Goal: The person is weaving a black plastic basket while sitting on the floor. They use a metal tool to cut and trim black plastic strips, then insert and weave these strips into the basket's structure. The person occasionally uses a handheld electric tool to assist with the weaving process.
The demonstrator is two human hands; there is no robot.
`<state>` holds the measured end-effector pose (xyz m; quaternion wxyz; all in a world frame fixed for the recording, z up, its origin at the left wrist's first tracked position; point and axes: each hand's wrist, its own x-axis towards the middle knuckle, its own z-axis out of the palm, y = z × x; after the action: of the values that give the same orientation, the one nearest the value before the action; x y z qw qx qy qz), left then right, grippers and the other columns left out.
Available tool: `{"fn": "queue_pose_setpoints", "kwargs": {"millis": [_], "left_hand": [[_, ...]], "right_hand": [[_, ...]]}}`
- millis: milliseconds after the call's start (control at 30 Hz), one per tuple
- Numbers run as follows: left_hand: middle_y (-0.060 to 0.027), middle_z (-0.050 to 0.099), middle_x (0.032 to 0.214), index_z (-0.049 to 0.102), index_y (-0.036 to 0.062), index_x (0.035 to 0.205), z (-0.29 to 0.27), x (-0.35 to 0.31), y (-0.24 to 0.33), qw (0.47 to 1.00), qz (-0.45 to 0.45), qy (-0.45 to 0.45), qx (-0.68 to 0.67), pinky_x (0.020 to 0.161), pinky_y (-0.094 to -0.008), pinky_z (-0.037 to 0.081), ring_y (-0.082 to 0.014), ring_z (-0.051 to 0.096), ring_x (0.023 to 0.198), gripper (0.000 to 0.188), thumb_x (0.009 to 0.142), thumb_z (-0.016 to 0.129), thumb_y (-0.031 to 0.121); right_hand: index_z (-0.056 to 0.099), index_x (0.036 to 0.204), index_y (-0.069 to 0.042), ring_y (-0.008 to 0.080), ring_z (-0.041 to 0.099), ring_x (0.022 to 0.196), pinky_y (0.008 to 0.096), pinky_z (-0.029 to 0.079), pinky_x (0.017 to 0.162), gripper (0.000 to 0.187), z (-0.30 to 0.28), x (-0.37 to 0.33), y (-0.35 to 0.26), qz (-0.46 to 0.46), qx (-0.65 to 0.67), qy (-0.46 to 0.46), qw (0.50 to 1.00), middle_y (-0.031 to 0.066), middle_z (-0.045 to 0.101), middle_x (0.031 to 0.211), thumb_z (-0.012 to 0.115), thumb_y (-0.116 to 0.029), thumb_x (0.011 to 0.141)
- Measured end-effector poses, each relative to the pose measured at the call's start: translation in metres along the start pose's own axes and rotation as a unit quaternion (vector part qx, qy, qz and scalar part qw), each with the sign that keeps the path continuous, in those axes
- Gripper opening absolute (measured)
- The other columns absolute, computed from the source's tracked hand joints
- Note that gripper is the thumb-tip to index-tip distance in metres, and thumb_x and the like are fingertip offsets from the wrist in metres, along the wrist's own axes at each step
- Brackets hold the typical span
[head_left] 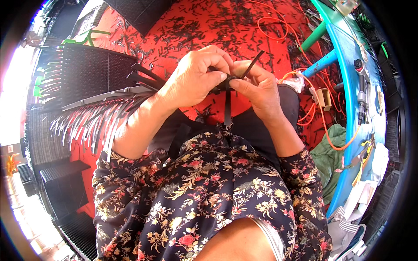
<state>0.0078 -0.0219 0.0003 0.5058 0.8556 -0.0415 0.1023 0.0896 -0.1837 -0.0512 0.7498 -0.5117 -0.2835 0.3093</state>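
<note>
My left hand (198,76) and my right hand (257,87) meet above my lap, fingertips nearly touching. Both pinch a flat black strip (227,108). One length of it hangs straight down between the hands, and a second strip end (255,61) sticks up past my right fingers. How the strips cross at the fingertips is hidden by the fingers. Beside my left forearm lies a dark woven panel (98,69), its edge bearing a long fringe of loose strips (89,124). More black strip ends (146,77) point toward my left wrist.
Black offcuts (191,30) litter the red floor (163,41). To the right stands a blue table (344,48) with a grey power tool (361,93) and yellow-handled cutters (361,163). An orange hose (324,126) loops down from it near a cardboard box (324,98) and green cloth (328,158).
</note>
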Motion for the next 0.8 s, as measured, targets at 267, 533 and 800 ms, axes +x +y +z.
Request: {"fn": "queue_pose_setpoints", "kwargs": {"millis": [267,533,800], "left_hand": [[-0.0075,0.059,0.096,0.058,-0.0007,0.081,-0.0014,-0.0003,0.0017,0.999,0.03,0.003,0.03,0.075,-0.0275,0.045,-0.0162,0.057,0.084,0.005,0.076,0.058,0.002],[-0.0076,0.06,0.095,0.058,-0.0009,0.083,-0.0012,-0.0026,-0.0018,0.998,0.026,0.011,0.059,0.072,-0.0265,0.046,-0.0155,0.057,0.08,0.007,0.076,0.058,0.001],[-0.0048,0.062,0.091,0.061,-0.0008,0.084,-0.0033,-0.0024,-0.0032,0.995,-0.091,-0.03,-0.016,0.072,-0.0237,0.045,-0.0088,0.056,0.08,0.007,0.078,0.057,0.001]], "right_hand": [[0.063,0.103,0.0,0.0073,0.055,0.087,0.0229,0.044,0.079,0.021,0.0026,0.0,-0.0032,0.012,0.033,-0.028,0.999,-0.0002,0.062,0.095,0.063,-0.001,0.082],[0.062,0.101,0.0,0.0085,0.057,0.087,0.024,0.045,0.08,0.022,-0.0044,0.0023,-0.0051,0.049,0.081,-0.072,0.993,0.0019,0.063,0.096,0.064,-0.001,0.079],[0.062,0.095,-0.001,0.0063,0.056,0.082,0.0224,0.045,0.076,0.016,-0.0027,-0.0012,0.0018,0.029,0.048,-0.033,0.998,-0.0003,0.062,0.088,0.067,-0.003,0.08]]}}
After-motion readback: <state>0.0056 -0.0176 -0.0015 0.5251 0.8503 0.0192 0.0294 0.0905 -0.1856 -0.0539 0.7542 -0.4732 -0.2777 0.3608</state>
